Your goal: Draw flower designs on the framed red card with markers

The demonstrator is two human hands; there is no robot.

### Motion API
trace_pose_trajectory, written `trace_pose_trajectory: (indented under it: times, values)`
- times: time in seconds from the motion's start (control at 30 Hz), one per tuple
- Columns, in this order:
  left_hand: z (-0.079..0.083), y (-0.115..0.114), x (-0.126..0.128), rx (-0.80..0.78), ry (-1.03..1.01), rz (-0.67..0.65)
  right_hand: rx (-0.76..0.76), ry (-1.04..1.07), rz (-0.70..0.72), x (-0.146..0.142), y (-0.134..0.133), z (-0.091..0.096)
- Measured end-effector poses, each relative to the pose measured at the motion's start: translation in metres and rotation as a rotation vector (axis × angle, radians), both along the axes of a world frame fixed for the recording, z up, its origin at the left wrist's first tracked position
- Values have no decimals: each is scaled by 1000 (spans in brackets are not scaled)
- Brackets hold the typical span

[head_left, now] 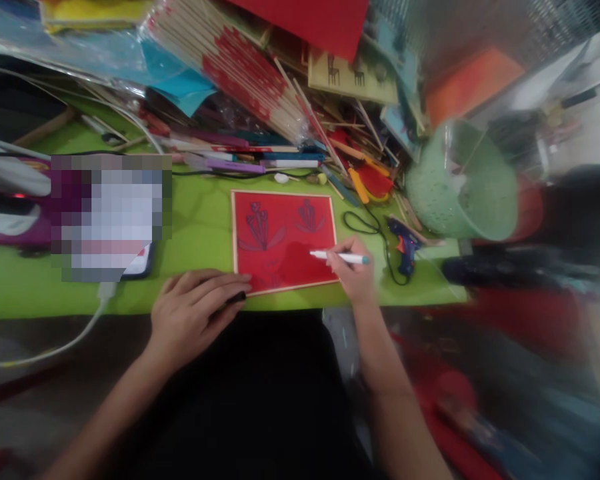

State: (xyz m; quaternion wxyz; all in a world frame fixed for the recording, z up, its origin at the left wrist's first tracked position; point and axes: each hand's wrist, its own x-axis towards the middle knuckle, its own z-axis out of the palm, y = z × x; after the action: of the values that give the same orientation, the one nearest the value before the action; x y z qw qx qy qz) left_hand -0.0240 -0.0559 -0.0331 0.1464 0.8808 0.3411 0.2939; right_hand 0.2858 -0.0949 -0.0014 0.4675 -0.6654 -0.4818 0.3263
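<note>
Head view, likely marker (355, 259), in right hand (355, 276)

I'm at a crafting workspace, whether home or workshop I can't tell: my lime-green tabletop (197, 223) bears a red rectangular panel edged with pale strips (283, 248), a dark blue glue gun (405, 247), bundled red-ended thin wooden sticks (253, 73) and slender coloured pens (235, 165)

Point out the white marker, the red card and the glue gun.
White marker (353, 258): head view, on the barrel near its teal end.
Red card (290, 235): head view, on the bare red surface near its middle.
Glue gun (407, 247): head view, on its dark blue body.
</note>
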Motion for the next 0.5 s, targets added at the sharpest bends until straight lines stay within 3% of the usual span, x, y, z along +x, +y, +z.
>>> trace_pose_trajectory:
  times: [0.5]
  values:
    - [0,0,1,10,2,1,8,-60,-27,-1,1,1]
